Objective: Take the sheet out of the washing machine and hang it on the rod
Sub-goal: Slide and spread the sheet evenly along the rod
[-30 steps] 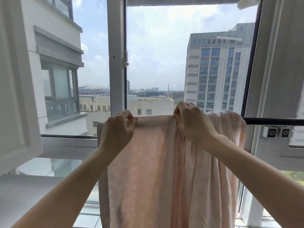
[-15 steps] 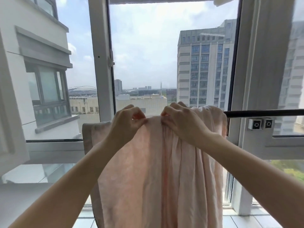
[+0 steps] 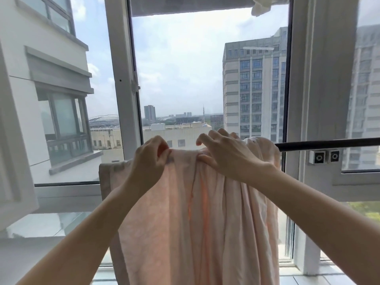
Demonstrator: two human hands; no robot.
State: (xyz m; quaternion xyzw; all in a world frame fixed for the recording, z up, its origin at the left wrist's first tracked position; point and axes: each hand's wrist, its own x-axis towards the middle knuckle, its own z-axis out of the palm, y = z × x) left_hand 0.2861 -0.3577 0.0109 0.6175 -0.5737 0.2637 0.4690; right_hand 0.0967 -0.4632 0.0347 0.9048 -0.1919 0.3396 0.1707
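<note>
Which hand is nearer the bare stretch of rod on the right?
Right. The right hand rests on the sheet beside the bare rod; the left hand pinches the sheet farther left.

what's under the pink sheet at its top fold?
The dark rod runs out bare to the right of the sheet; the part beneath the cloth is covered. Left hand pinches the top edge, right hand rests on it.

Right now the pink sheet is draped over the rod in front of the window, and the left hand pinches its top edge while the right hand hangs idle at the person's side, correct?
Not quite. The right hand is not at the side: the head view shows it up at the rod, on the top of the sheet. The rest holds: the sheet is draped over the rod and the left hand pinches its top edge.
</note>
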